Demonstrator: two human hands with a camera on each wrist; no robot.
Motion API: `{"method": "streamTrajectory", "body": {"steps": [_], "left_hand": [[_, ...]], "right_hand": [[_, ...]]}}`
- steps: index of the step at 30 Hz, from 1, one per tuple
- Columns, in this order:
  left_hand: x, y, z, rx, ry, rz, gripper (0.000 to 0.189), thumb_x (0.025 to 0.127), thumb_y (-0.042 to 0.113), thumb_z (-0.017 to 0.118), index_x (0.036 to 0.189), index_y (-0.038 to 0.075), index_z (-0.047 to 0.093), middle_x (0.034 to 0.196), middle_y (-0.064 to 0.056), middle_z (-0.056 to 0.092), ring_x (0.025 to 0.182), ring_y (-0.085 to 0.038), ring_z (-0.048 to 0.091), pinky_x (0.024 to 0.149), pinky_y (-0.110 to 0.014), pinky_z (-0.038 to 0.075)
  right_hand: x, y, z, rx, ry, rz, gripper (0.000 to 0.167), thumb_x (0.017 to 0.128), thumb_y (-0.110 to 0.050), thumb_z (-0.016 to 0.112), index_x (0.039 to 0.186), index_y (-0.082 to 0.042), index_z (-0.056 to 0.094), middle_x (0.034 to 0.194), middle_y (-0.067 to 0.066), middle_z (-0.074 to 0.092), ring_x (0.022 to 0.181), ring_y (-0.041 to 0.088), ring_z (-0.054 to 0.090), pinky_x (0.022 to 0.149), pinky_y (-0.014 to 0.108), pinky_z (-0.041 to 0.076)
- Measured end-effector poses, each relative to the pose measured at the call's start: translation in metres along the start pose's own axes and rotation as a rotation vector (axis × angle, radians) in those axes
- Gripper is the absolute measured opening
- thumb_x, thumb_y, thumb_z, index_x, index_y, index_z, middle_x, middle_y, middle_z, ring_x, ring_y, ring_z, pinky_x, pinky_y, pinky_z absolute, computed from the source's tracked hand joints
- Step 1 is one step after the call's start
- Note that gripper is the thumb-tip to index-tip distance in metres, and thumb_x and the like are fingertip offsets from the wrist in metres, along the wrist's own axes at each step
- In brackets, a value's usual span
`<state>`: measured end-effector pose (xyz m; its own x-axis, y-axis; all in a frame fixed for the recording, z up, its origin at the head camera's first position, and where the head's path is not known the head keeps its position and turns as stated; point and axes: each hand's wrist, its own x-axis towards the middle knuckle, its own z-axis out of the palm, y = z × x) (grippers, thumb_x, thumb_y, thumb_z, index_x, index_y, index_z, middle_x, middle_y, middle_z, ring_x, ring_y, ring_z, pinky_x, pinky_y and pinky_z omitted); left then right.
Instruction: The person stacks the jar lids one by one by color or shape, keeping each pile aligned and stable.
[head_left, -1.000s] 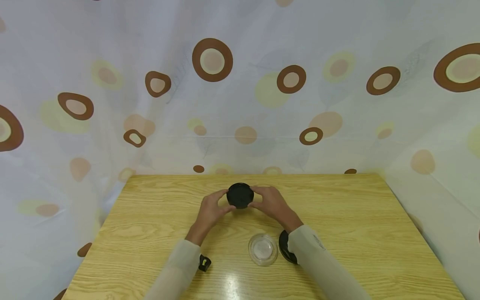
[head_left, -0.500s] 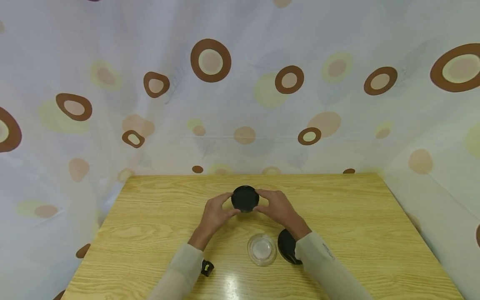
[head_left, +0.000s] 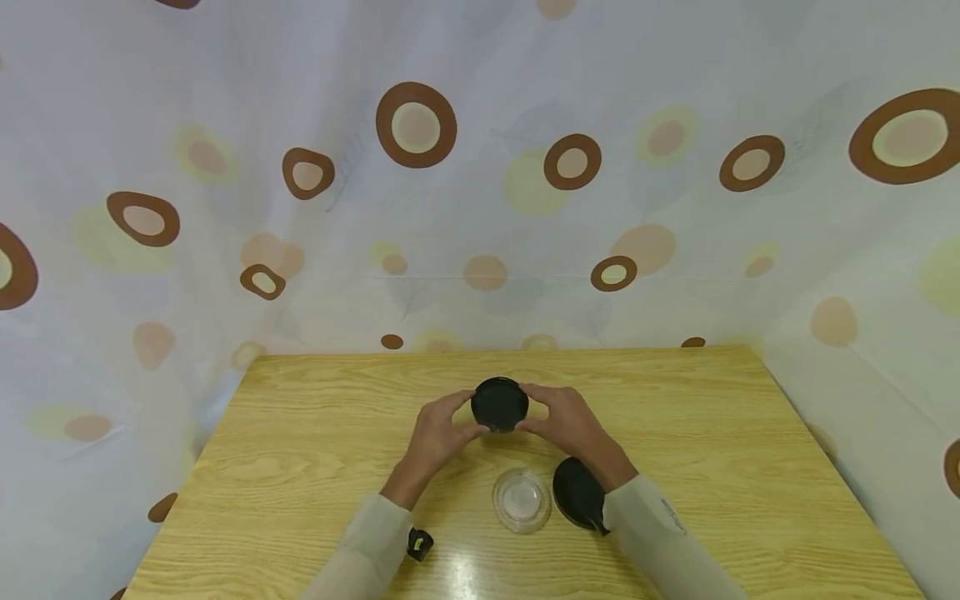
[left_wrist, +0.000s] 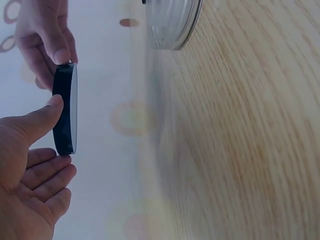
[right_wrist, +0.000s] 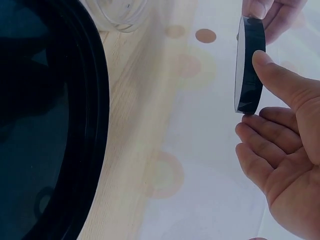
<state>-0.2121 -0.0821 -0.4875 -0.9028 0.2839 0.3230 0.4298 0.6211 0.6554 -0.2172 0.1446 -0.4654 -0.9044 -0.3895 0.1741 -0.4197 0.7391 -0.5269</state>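
Note:
Both hands hold a black round lid (head_left: 499, 405) between them, over the back middle of the table. My left hand (head_left: 437, 433) pinches its left edge, with thumb and fingers on opposite sides of the rim. At the right edge my right hand (head_left: 566, 425) grips it the same way. In the left wrist view the lid (left_wrist: 64, 110) shows a black side and a pale underside, and it stands apart from the wood. A clear round glass container (head_left: 521, 500) stands nearer to me on the table.
Partly under the right forearm lies a larger black round dish (head_left: 576, 490) with a raised rim, close beside the glass container. A small black piece with a yellow mark (head_left: 420, 544) shows at the left cuff. A spotted cloth (head_left: 480, 208) hangs behind the wooden table (head_left: 300, 467).
Both hands have shifted a little right and toward me with the lid still between them. More of the larger black dish shows beside the right sleeve.

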Motion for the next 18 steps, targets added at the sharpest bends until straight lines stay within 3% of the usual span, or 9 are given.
{"method": "streamTrajectory", "body": {"steps": [18], "left_hand": [[-0.003, 0.012, 0.014, -0.005, -0.014, 0.087, 0.051, 0.074, 0.019, 0.081, 0.12, 0.006, 0.064, 0.119, -0.011, 0.067, 0.112, -0.027, 0.063, 0.094, -0.04, 0.052]], "right_hand": [[-0.021, 0.009, -0.013, 0.006, -0.008, -0.021, 0.062, 0.078, -0.026, 0.077, 0.131, -0.003, 0.056, 0.128, 0.016, 0.061, 0.113, 0.034, 0.061, 0.09, 0.049, 0.052]]}}
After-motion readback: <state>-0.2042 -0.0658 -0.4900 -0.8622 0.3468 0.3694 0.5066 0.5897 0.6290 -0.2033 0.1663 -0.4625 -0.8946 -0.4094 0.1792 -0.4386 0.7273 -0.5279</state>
